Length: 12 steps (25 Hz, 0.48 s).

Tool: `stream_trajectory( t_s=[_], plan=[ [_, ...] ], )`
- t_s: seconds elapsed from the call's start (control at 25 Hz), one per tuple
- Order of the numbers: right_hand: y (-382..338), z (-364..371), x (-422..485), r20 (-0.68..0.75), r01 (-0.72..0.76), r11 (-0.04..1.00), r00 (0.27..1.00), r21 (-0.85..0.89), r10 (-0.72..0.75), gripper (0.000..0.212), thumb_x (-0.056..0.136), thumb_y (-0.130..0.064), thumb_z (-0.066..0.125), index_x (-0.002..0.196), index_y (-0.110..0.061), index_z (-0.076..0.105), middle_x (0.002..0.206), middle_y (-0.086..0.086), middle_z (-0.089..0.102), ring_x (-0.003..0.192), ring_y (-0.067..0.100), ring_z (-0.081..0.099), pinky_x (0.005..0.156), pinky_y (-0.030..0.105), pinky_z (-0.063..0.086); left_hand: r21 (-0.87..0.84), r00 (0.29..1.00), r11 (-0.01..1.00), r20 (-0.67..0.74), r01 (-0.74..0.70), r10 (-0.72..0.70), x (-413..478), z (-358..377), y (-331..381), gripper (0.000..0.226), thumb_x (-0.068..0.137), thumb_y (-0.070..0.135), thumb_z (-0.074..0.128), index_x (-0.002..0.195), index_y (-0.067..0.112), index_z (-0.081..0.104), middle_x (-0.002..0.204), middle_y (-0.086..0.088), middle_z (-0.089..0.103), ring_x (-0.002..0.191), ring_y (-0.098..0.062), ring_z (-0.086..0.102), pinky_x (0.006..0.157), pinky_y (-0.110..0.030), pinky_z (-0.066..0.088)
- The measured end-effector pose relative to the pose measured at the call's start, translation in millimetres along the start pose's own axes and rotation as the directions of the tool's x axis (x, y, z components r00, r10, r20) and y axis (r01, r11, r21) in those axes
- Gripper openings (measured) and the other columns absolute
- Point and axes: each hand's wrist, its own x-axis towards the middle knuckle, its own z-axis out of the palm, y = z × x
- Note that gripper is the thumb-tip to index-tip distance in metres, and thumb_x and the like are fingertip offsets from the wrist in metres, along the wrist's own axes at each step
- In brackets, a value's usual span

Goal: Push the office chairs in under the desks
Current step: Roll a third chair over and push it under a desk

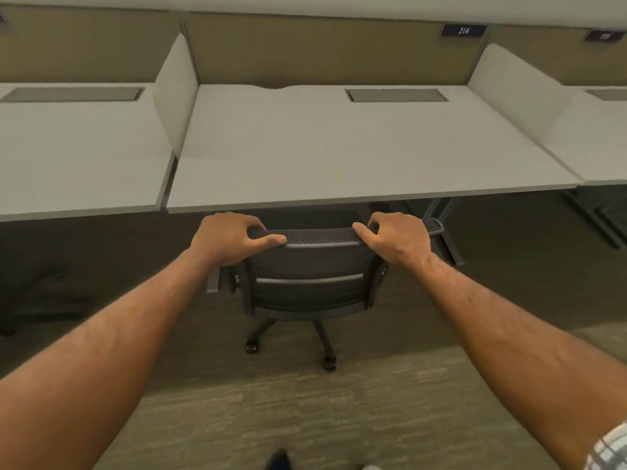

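Note:
A dark mesh-backed office chair on castors stands in front of the middle white desk. Its seat is hidden below the desktop and its backrest top sits just short of the desk's front edge. My left hand grips the left end of the backrest's top rail, fingers curled over it and thumb along the near side. My right hand grips the right end of the same rail in the same way. Both arms are stretched forward.
White side panels separate this desk from a left desk and a right desk. A tan back partition carries a dark number plate. Metal desk legs stand right of the chair. Grey carpet lies underfoot.

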Motion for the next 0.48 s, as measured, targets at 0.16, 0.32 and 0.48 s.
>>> stream_trajectory(
  t_s=[0.16,0.32,0.48],
  plan=[
    [17.2,-0.8,23.9,0.016,0.009,1.0,1.0,0.002,-0.009,0.065,0.084,-0.079,0.021,0.08,-0.031,0.064,0.066,-0.01,0.061,0.065,0.013,0.058,0.063,0.033,0.04,-0.006,1.0,1.0,-0.003,0.021,-0.021,16.5,5.4,8.1,0.094,0.061,0.106,0.02,0.097,0.037,0.072,0.075,0.023,0.063,0.072,0.0,0.057,0.062,-0.027,0.04],
    [29.8,-2.4,32.6,0.056,0.036,0.999,0.998,0.004,-0.036,0.06,0.089,-0.075,0.027,0.082,-0.029,0.065,0.069,-0.008,0.064,0.067,0.014,0.06,0.065,0.034,0.044,0.01,0.999,0.999,-0.004,0.039,-0.039,24.0,10.5,17.0,0.095,0.06,0.107,0.018,0.097,0.037,0.072,0.075,0.022,0.064,0.071,0.0,0.057,0.059,-0.026,0.039],
    [33.2,-5.2,31.7,0.071,0.038,0.999,0.997,0.038,-0.041,0.059,0.087,-0.073,0.027,0.082,-0.028,0.064,0.07,-0.008,0.065,0.067,0.015,0.06,0.064,0.034,0.043,0.014,0.995,0.996,0.028,0.091,-0.091,22.4,12.3,22.8,0.088,0.064,0.104,0.022,0.098,0.039,0.071,0.079,0.021,0.065,0.075,-0.003,0.059,0.065,-0.03,0.047]
  ],
)
